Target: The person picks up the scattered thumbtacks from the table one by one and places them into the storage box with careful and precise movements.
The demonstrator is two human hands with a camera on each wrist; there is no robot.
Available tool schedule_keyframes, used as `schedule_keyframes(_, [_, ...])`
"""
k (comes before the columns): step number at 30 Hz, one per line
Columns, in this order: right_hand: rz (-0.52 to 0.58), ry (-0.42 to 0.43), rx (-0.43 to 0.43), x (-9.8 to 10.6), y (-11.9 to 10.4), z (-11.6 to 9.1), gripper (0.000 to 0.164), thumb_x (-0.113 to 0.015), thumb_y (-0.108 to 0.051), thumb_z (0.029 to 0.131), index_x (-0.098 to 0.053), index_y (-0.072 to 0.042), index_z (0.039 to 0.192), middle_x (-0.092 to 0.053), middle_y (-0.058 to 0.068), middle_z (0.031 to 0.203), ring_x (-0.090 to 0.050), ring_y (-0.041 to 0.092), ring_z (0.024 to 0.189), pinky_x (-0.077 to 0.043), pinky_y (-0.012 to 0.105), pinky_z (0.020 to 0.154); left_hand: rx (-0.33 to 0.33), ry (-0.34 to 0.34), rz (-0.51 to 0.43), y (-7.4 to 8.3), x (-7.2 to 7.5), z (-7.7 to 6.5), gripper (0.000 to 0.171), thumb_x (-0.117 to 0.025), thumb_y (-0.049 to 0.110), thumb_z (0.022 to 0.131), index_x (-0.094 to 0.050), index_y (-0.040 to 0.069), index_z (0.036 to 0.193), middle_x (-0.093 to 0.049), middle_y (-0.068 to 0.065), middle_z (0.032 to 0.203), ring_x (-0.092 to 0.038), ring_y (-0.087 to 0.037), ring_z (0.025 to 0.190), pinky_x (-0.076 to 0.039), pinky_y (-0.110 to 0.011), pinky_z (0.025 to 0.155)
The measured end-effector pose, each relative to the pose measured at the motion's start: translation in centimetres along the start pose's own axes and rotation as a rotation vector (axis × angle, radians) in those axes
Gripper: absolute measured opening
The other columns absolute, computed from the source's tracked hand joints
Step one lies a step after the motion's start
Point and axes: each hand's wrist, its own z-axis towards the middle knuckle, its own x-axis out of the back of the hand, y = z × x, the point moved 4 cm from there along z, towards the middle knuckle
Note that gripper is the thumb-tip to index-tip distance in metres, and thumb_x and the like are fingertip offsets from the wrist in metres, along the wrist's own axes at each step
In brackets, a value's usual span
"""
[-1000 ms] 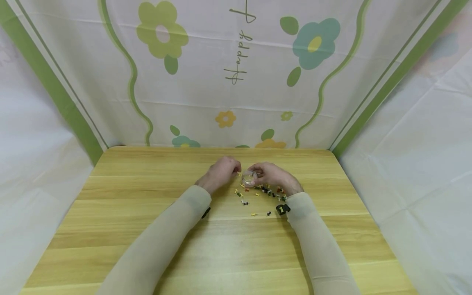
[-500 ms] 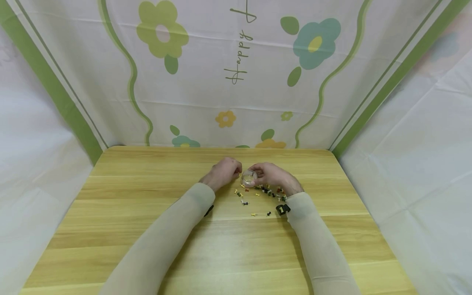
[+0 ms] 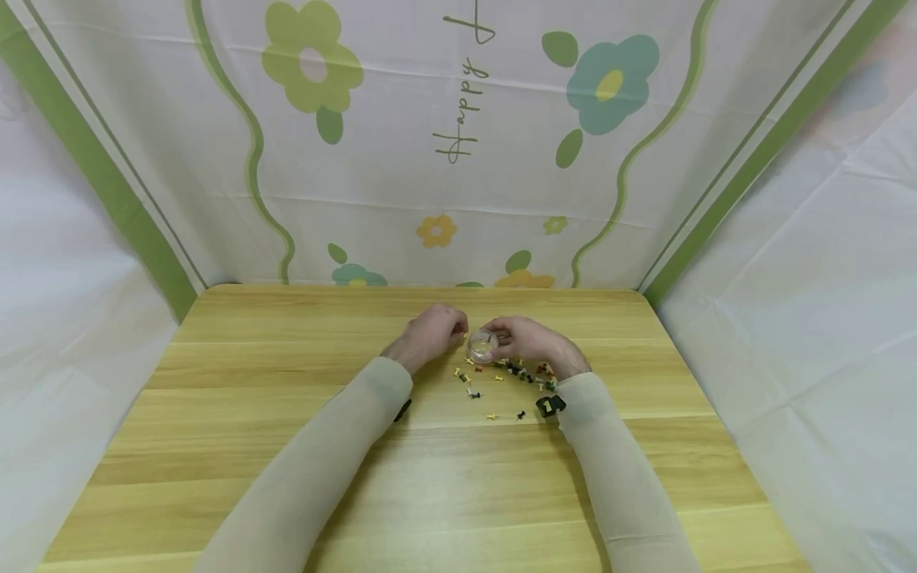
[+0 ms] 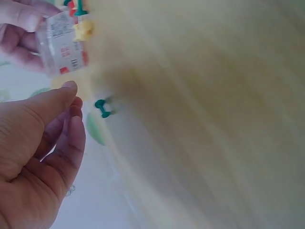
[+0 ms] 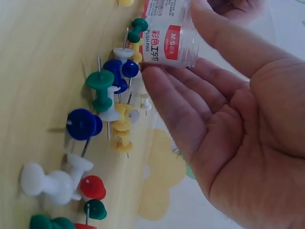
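My right hand (image 3: 528, 338) holds a small clear push-pin jar (image 3: 483, 346), thumb on one side and fingers curled along the other. A white and red label (image 5: 164, 36) reading "PUSH PINS" shows on it in the right wrist view. Just left of the jar is my left hand (image 3: 433, 333), its thumb bent toward its fingertips in the left wrist view (image 4: 47, 143). Whether something small sits between those fingertips is hidden. A green push pin (image 4: 102, 109) lies on the table close by. Blue, white, yellow, red and green push pins (image 5: 100, 90) lie beside the right hand.
Loose push pins, including a yellow push pin (image 3: 490, 417) and a black push pin (image 3: 520, 415), lie nearer on the wooden table (image 3: 401, 509). Past its far edge hangs a flower-printed white cloth (image 3: 401, 159). A black strap (image 3: 550, 406) shows at the right wrist.
My left hand shifts slightly toward the jar and then back. The right hand and jar stay in place, and the view moves a touch.
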Motion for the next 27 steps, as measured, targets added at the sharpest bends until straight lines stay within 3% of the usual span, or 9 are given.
schedule_keyframes(9, [0.05, -0.018, 0.038, 0.0, 0.2, 0.1, 0.066, -0.076, -0.026, 0.095, -0.049, -0.001, 0.15, -0.066, 0.009, 0.128, -0.062, 0.022, 0.111, -0.05, 0.044, 0.1, -0.02, 0.054, -0.073, 0.1, 1.6, -1.0, 0.013, -0.071, 0.02, 0.099, -0.075, 0.015, 0.11, -0.07, 0.005, 0.102, -0.062, -0.01, 0.093, -0.054, -0.028, 0.083])
schedule_keyframes(13, [0.015, -0.009, 0.054, 0.1, 0.1, 0.2, 0.07, -0.076, -0.025, 0.095, -0.045, -0.001, 0.154, -0.06, 0.013, 0.14, -0.058, 0.024, 0.122, -0.047, 0.045, 0.105, -0.046, 0.082, -0.075, 0.1, 2.1, -1.4, 0.011, -0.072, 0.019, 0.098, -0.075, 0.015, 0.108, -0.07, 0.005, 0.1, -0.062, -0.009, 0.091, -0.054, -0.027, 0.081])
schedule_keyframes(17, [-0.013, -0.001, 0.063, 0.2, 0.0, 0.1, 0.073, -0.077, -0.027, 0.094, -0.044, -0.008, 0.156, -0.052, 0.013, 0.152, -0.052, 0.027, 0.134, -0.044, 0.047, 0.11, -0.073, 0.102, -0.071, 0.4, 2.4, -1.9, 0.011, -0.073, 0.018, 0.097, -0.076, 0.014, 0.107, -0.071, 0.005, 0.098, -0.063, -0.009, 0.088, -0.054, -0.026, 0.08])
schedule_keyframes(22, [-0.03, 0.029, 0.096, 0.5, 0.3, 0.1, 0.059, -0.077, -0.026, 0.095, -0.055, -0.021, 0.149, -0.056, 0.005, 0.149, -0.054, 0.028, 0.133, -0.046, 0.049, 0.107, -0.132, 0.103, -0.078, 0.9, 2.4, -2.1, 0.011, -0.074, 0.016, 0.096, -0.077, 0.014, 0.106, -0.072, 0.005, 0.098, -0.064, -0.006, 0.087, -0.054, -0.022, 0.079])
schedule_keyframes(27, [-0.032, 0.043, 0.11, 0.5, 0.6, 0.3, 0.049, -0.076, -0.022, 0.095, -0.063, -0.025, 0.142, -0.059, 0.002, 0.147, -0.054, 0.026, 0.132, -0.046, 0.047, 0.107, -0.174, 0.078, -0.086, 1.3, 2.2, -2.1, 0.014, -0.074, 0.013, 0.096, -0.077, 0.012, 0.109, -0.073, 0.003, 0.102, -0.066, -0.008, 0.091, -0.055, -0.024, 0.081])
